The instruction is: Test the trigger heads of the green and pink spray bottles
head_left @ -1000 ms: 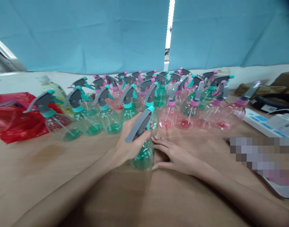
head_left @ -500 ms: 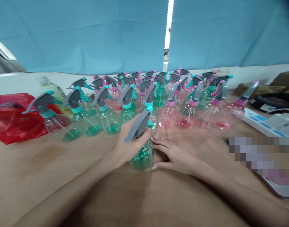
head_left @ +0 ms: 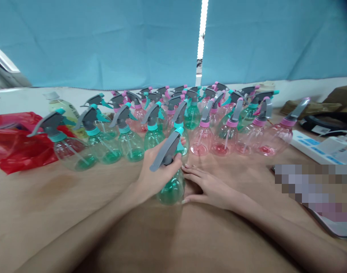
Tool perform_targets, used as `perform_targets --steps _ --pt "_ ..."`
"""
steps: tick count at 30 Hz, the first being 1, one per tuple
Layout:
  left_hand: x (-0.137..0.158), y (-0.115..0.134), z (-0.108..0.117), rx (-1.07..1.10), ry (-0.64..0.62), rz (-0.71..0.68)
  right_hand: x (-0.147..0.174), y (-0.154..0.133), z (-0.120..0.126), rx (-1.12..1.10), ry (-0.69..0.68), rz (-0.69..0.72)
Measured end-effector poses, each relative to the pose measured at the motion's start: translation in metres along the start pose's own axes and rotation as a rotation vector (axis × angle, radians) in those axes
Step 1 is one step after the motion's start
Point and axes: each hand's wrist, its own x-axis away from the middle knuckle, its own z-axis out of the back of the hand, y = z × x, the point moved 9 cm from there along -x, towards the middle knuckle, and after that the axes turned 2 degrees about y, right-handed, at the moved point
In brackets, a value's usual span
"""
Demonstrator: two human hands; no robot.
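A green spray bottle [head_left: 171, 190] with a grey trigger head and teal collar stands on the wooden table in front of me. My left hand [head_left: 154, 168] is wrapped around its neck, just below the head. Beside the lower part of the bottle, my right hand [head_left: 211, 188] rests low on the table with its fingers stretched out toward it. Whether those fingertips touch the bottle, I cannot tell. Behind my hands is a row of green spray bottles [head_left: 131, 146] on the left and pink spray bottles [head_left: 201, 142] on the right, with more behind them.
At the left lie a red plastic bag [head_left: 22, 146] and a pale bottle [head_left: 62, 108] with a white cap. A white power strip [head_left: 311, 146], a black coil [head_left: 329, 123] and a flat device with a blurred-out surface [head_left: 318, 197] are on the right. Blue cloth [head_left: 105, 41] hangs behind.
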Motion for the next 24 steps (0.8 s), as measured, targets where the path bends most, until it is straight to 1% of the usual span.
perform_targets --steps 6,10,12,16,19,21,24 --pt "0.006 -0.009 -0.002 -0.016 0.031 0.031 -0.001 0.0 -0.002 0.024 -0.013 0.011" --pt "0.011 -0.014 -0.001 -0.136 0.059 0.022 -0.002 0.001 -0.002 0.029 0.002 0.018" --pt "0.013 -0.013 0.0 -0.167 0.049 0.018 -0.002 0.0 -0.001 0.02 0.017 0.031" --pt "0.016 -0.009 0.003 -0.149 0.031 0.024 -0.002 -0.002 -0.001 0.021 0.028 0.048" --pt "0.022 -0.008 0.002 -0.121 -0.023 0.003 -0.003 -0.004 0.0 0.017 0.04 0.049" --pt "0.028 -0.011 0.0 -0.111 -0.057 -0.001 -0.003 -0.003 0.001 0.014 0.049 0.041" --pt "0.04 -0.022 0.003 -0.13 -0.052 0.034 -0.003 -0.002 0.0 0.017 0.051 0.028"
